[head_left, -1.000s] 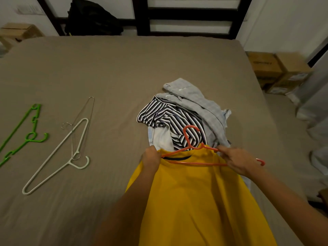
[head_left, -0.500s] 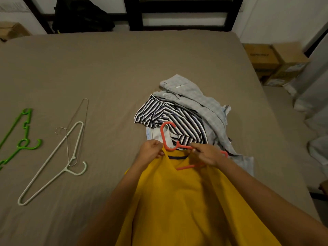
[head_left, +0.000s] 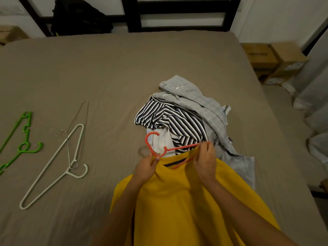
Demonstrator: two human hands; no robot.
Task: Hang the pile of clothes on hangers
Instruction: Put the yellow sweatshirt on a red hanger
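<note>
A yellow shirt (head_left: 186, 201) lies in front of me on the bed, collar pointing away. A red hanger (head_left: 179, 148) sits at its neck opening, the hook sticking out to the left and its lower bar inside the collar. My left hand (head_left: 146, 168) pinches the collar's left side just under the hook. My right hand (head_left: 205, 161) grips the hanger's right arm together with the collar. Behind lies the pile: a striped shirt (head_left: 170, 121), a grey checked shirt (head_left: 200, 105) and a white garment (head_left: 164, 142).
On the brown bed sheet (head_left: 115, 68) to the left lie a white plastic hanger (head_left: 53, 167), a thin wire hanger (head_left: 78, 134) across it, and a green hanger (head_left: 19, 142). A black bag (head_left: 78, 16) sits by the dark headboard. Cardboard boxes (head_left: 273, 61) stand right of the bed.
The hanger has shifted left and tilted, its hook now past the collar's left side. My right hand came inward from the shirt's right shoulder to the collar. The left hand stayed at the collar.
</note>
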